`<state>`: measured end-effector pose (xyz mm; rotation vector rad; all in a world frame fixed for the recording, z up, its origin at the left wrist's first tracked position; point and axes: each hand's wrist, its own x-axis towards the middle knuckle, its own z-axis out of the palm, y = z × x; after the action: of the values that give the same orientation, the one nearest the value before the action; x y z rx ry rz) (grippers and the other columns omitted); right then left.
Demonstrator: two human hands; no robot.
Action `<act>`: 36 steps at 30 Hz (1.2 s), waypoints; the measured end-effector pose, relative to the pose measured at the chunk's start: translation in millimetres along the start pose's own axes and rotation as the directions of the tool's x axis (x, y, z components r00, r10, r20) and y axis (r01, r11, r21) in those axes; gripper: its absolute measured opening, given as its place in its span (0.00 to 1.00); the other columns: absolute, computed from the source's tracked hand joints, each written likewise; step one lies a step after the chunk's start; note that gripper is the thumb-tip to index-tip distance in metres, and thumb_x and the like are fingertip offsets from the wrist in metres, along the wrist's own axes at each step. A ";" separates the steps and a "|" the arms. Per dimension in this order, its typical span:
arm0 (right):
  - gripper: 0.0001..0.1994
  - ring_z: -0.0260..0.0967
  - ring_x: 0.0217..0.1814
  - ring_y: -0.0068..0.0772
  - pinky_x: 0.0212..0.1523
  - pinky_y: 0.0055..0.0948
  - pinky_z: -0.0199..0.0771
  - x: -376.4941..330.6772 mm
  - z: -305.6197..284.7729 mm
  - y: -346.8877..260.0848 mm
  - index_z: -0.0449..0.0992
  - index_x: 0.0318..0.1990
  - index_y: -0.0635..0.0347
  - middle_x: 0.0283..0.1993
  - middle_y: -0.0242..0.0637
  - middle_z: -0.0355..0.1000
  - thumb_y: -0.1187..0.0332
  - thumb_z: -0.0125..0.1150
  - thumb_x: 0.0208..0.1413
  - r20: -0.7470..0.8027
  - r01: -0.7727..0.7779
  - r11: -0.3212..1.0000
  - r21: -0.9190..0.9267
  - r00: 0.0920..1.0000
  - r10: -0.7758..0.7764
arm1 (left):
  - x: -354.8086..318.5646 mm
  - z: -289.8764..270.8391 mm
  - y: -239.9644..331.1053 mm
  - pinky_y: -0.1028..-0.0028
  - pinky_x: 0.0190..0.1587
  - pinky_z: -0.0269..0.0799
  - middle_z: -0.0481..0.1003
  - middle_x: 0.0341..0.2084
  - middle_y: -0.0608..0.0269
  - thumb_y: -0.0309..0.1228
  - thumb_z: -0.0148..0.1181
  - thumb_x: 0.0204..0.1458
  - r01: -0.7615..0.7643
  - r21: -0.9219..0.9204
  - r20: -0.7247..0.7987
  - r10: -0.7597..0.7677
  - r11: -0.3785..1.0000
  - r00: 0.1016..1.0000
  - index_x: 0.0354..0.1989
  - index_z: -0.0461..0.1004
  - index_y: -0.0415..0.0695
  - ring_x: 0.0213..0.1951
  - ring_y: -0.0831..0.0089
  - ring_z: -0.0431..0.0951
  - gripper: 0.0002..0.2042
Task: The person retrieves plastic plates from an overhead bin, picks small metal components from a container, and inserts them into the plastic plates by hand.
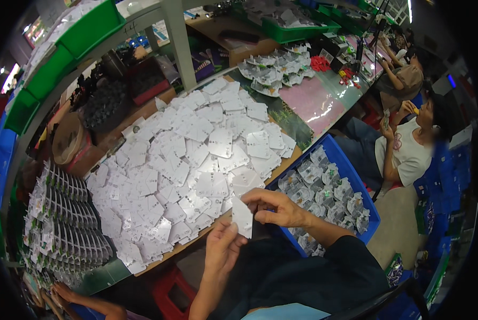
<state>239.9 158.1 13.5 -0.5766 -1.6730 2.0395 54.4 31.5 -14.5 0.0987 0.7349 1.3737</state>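
A small flat white piece with angled corners (pixel 242 218) is held up between my two hands, just in front of the near edge of a wide pile. My left hand (pixel 221 246) pinches its lower left edge between thumb and fingers. My right hand (pixel 279 208) has curled fingers at its upper right edge. Beyond, the pile of similar white flat pieces (pixel 209 140) covers most of a brown board (pixel 288 161), many overlapping and showing small holes or marks.
Stacked white-and-green assemblies (pixel 68 226) stand left, near another person's hand (pixel 63 292). A blue bin (pixel 375 205) of assemblies sits right. More assemblies (pixel 273 69) lie at the back. A seated co-worker (pixel 409 144) is at right; a red stool (pixel 172 290) stands below.
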 end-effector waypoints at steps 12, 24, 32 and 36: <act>0.22 0.70 0.49 0.20 0.51 0.21 0.71 17.4 6.3 9.4 0.71 0.62 0.62 0.46 0.32 0.73 0.71 0.64 0.61 0.053 -0.096 0.978 0.187 0.995 0.088 | 0.1 2.0 -8.7 0.79 0.34 0.79 0.77 0.40 0.51 0.27 0.58 0.62 0.265 -0.228 0.237 -0.210 0.937 0.949 0.53 0.69 0.34 0.37 0.68 0.81 0.13; 0.12 0.73 0.34 0.18 0.33 0.20 0.73 71.5 -40.4 -47.8 0.76 0.52 0.67 0.39 0.32 0.77 0.72 0.59 0.64 -0.075 -0.094 0.982 -0.164 0.994 0.082 | 12.1 20.2 8.6 0.72 0.41 0.80 0.77 0.46 0.48 0.31 0.49 0.67 0.241 -0.049 0.242 -0.223 0.969 0.944 0.59 0.66 0.34 0.42 0.64 0.81 0.16; 0.13 0.71 0.29 0.19 0.28 0.23 0.73 236.4 -165.5 -89.0 0.80 0.48 0.63 0.33 0.34 0.77 0.66 0.63 0.60 -0.189 0.047 0.705 -0.708 0.949 -0.253 | 13.2 13.8 3.4 0.73 0.45 0.78 0.75 0.46 0.53 0.28 0.50 0.67 0.212 0.088 0.272 -0.228 0.973 0.935 0.58 0.66 0.36 0.44 0.68 0.80 0.14; 0.11 0.76 0.35 0.31 0.37 0.33 0.76 287.0 -194.3 -62.5 0.84 0.44 0.58 0.38 0.38 0.79 0.64 0.64 0.57 -0.072 0.059 0.551 -0.833 0.974 -0.213 | 11.7 12.8 6.9 0.72 0.43 0.78 0.75 0.44 0.55 0.29 0.52 0.66 0.202 0.114 0.213 -0.222 0.973 0.951 0.56 0.68 0.37 0.43 0.67 0.80 0.14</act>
<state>120.8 489.2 27.3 -0.8350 -2.4379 0.9197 55.5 48.1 -6.2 0.2370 0.5991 1.1025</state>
